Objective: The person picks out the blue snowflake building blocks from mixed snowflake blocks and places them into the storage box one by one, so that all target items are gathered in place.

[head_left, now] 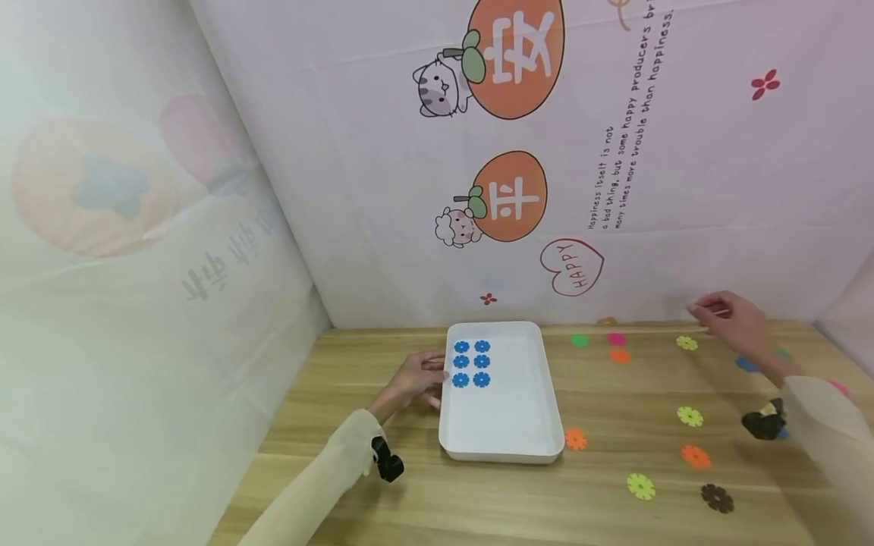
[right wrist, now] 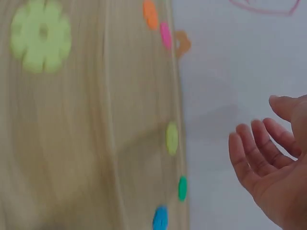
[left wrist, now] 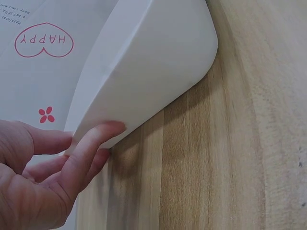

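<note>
In the head view a white tray [head_left: 512, 425] lies on the wooden table, with several blue notched plastic discs [head_left: 482, 362] in two columns at its upper left. My left hand [head_left: 416, 377] holds the tray's left side. The left wrist view shows the thumb at the rim of the tray [left wrist: 148, 67] and fingers against its outer wall. Above the table's far right part, my right hand [head_left: 737, 326] hovers with loosely bent fingers and nothing visible in them. Below it is a yellow-green disc [head_left: 686, 343], also visible in the right wrist view.
Loose discs lie right of the tray: orange [head_left: 696, 456], yellow-green [head_left: 641, 487], dark brown [head_left: 718, 498], green [head_left: 580, 340] and pink [head_left: 617, 339]. A blue disc [head_left: 747, 365] is partly behind the right forearm. A printed cloth [head_left: 382, 189] hangs behind the table.
</note>
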A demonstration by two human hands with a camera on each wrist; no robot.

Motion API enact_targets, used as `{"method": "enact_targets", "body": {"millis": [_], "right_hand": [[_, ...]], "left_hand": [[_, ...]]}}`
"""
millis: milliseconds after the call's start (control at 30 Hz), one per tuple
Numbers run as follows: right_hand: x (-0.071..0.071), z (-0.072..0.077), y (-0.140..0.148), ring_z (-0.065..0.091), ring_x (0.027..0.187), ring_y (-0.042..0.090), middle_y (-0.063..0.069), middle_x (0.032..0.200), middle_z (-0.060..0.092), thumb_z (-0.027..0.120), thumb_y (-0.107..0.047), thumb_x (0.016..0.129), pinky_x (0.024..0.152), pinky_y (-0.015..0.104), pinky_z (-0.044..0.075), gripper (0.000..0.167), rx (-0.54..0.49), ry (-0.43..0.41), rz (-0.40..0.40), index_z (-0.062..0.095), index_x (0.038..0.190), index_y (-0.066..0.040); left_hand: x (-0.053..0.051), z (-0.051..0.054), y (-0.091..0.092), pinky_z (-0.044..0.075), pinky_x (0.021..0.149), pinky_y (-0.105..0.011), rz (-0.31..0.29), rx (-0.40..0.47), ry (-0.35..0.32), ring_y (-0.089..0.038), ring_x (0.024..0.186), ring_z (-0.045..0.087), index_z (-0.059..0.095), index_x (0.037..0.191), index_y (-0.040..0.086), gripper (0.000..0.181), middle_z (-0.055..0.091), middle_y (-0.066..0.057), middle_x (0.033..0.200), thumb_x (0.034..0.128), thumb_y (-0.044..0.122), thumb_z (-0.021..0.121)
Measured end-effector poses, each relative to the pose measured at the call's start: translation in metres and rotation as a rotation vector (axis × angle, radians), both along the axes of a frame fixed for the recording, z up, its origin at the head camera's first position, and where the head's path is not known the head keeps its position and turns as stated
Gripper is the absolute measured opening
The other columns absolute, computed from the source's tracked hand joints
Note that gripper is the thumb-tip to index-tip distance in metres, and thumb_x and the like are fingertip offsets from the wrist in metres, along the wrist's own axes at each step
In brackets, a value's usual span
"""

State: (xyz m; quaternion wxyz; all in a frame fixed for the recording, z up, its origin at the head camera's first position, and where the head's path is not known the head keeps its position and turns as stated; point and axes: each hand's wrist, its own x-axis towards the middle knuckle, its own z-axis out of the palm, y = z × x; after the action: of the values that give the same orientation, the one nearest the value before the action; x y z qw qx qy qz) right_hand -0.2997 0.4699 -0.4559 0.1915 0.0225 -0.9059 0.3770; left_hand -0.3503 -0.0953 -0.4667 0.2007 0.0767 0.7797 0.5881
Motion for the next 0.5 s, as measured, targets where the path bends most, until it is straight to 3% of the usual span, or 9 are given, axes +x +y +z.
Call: {"method": "enact_targets", "body": {"millis": [67, 133, 167, 267, 367, 500], "right_hand": [[0.007, -0.003, 0.017, 0.052, 0.081, -0.013, 0.015, 0.103, 0.071, 0.059, -0.027, 0.107, 0.059, 0.008, 0.047, 0.044, 0.041, -0.054, -0.043, 0.055, 0.124, 0.014], [0.014, -0.006, 0.031, 0.061, 0.092, 0.007, 0.037, 0.12, 0.06, 0.054, -0.032, 0.109, 0.063, 0.012, 0.045, 0.053, 0.077, -0.14, -0.064, 0.05, 0.129, 0.017], [0.018, -0.008, 0.038, 0.063, 0.097, 0.021, 0.045, 0.124, 0.052, 0.052, -0.033, 0.11, 0.066, 0.018, 0.05, 0.057, 0.094, -0.177, -0.062, 0.047, 0.13, 0.019], [0.026, -0.014, 0.052, 0.052, 0.107, 0.062, 0.052, 0.126, 0.047, 0.05, -0.035, 0.111, 0.072, 0.047, 0.06, 0.063, 0.149, -0.242, -0.057, 0.043, 0.131, 0.024], [0.03, -0.021, 0.062, 0.053, 0.106, 0.066, 0.051, 0.119, 0.053, 0.055, -0.035, 0.108, 0.076, 0.068, 0.056, 0.062, 0.214, -0.269, -0.059, 0.048, 0.123, 0.026], [0.034, -0.028, 0.071, 0.056, 0.102, 0.066, 0.05, 0.112, 0.058, 0.061, -0.032, 0.106, 0.076, 0.069, 0.058, 0.061, 0.287, -0.306, -0.066, 0.051, 0.117, 0.027]], "left_hand": [[0.0, -0.001, 0.0, 0.069, 0.062, -0.036, 0.003, 0.004, 0.001, -0.038, 0.114, 0.07, 0.048, 0.154, 0.0, 0.056, 0.058, -0.029, 0.143, 0.1001, 0.0, 0.066], [0.001, -0.001, 0.0, 0.069, 0.062, -0.036, 0.004, 0.008, -0.002, -0.039, 0.115, 0.07, 0.048, 0.154, 0.0, 0.057, 0.058, -0.029, 0.144, 0.1, 0.0, 0.066], [0.001, -0.001, 0.0, 0.069, 0.062, -0.036, 0.004, 0.008, -0.003, -0.039, 0.115, 0.07, 0.048, 0.154, 0.0, 0.057, 0.057, -0.029, 0.145, 0.1, 0.0, 0.065], [0.0, -0.002, 0.0, 0.069, 0.063, -0.035, 0.001, 0.008, -0.009, -0.039, 0.116, 0.07, 0.047, 0.154, 0.001, 0.056, 0.057, -0.028, 0.146, 0.1005, 0.0, 0.065], [0.0, -0.002, -0.001, 0.069, 0.062, -0.035, -0.001, 0.002, -0.008, -0.038, 0.116, 0.07, 0.047, 0.154, 0.0, 0.056, 0.057, -0.028, 0.146, 0.1013, 0.001, 0.064], [0.001, -0.001, -0.003, 0.068, 0.06, -0.033, -0.002, -0.004, -0.007, -0.037, 0.115, 0.07, 0.047, 0.154, 0.0, 0.055, 0.057, -0.027, 0.146, 0.1016, 0.001, 0.063]]}}
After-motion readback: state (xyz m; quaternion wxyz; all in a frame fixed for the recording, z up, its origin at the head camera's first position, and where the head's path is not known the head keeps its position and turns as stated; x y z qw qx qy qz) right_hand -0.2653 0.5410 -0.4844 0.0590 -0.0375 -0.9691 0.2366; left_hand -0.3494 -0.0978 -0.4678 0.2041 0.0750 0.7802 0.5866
